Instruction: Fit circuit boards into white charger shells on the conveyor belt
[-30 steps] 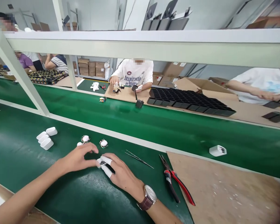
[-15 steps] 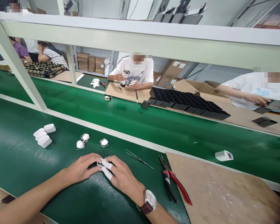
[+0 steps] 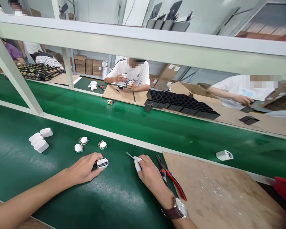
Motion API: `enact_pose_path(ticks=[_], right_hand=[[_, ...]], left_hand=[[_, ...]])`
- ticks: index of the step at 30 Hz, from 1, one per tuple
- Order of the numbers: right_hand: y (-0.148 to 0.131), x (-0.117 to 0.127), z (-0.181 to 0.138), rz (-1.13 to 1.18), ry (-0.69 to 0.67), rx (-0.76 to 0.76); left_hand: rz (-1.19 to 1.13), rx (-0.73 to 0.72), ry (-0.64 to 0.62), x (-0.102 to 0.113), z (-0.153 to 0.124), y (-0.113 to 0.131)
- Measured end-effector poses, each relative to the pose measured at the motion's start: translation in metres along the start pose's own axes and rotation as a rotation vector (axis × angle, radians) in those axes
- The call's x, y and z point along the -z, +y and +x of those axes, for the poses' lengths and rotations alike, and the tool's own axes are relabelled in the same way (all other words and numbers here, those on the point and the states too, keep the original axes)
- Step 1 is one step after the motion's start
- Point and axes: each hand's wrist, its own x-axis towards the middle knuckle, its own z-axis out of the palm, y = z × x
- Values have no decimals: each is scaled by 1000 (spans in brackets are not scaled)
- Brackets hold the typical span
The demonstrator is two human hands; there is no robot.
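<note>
My left hand [image 3: 84,168] rests on the green mat and pinches a small white charger shell [image 3: 102,163] that has a circuit board inside it. My right hand [image 3: 149,173], with white finger cots on two fingers, lies over a pair of metal tweezers [image 3: 129,155]; its fingertips close on them and only the tweezer tip shows. Three small circuit boards with white caps [image 3: 83,140] lie just beyond my left hand. Several empty white shells [image 3: 39,141] sit further left.
Red-handled pliers [image 3: 170,177] lie right of my right hand, at the edge of a cardboard sheet [image 3: 216,190]. A white charger [image 3: 224,155] rides the green conveyor belt [image 3: 157,127]. Across the belt, people work beside black trays [image 3: 181,103]. A white frame post [image 3: 16,79] stands at left.
My right hand let go of the white shell and moved right onto the tweezers. My left hand kept hold of the shell. The view shifted slightly.
</note>
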Motion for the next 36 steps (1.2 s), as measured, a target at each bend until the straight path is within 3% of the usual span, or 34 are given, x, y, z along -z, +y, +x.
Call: enact_pose_path(ticks=[4,7,10,26,36], right_hand=[[-48,22,0,257,-69,46],[-81,32,2,185,-141,133],[-97,34,7,94,-206,198],[-108,34,28,-45,-293,228],[-96,29,31,257,-339,43]], left_hand=[[-3,61,9,-14,9,2],[-1,49,32,-23,8,1],[-15,47,27,-26,6,0],[-37,55,-4,-29,5,-5],[49,-61,67,-23,6,1]])
